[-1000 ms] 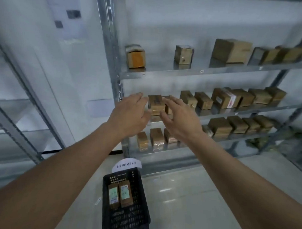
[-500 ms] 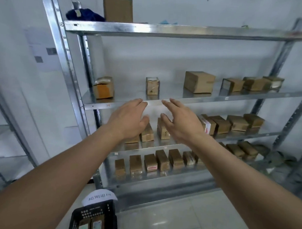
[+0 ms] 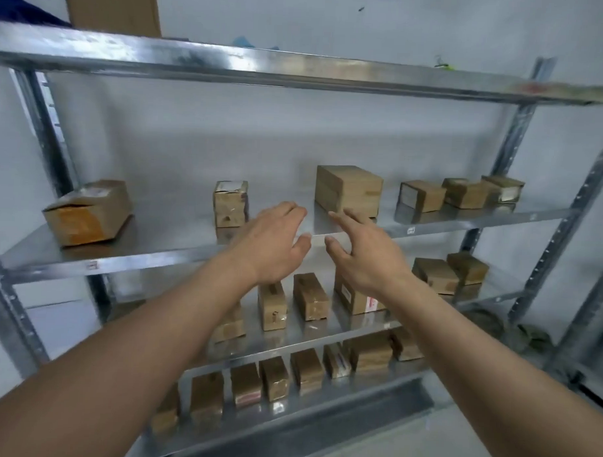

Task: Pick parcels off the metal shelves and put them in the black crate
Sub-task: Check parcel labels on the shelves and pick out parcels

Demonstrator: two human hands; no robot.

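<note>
Brown cardboard parcels stand on the metal shelves. On the upper shelf there is a small upright parcel, a larger box and an orange-faced parcel at the left. My left hand and my right hand reach forward side by side with straight fingers, at the front edge of that shelf, between the small upright parcel and the larger box. Neither hand holds anything. The black crate is out of view.
Several more parcels line the right end of the upper shelf and fill the two lower shelves. A tall cardboard box stands on the top shelf. Steel uprights frame the rack; another rack stands at right.
My view has tilted up, so the crate has dropped out of sight. Both hands have risen from the middle shelf's parcels to the upper shelf's edge, still empty.
</note>
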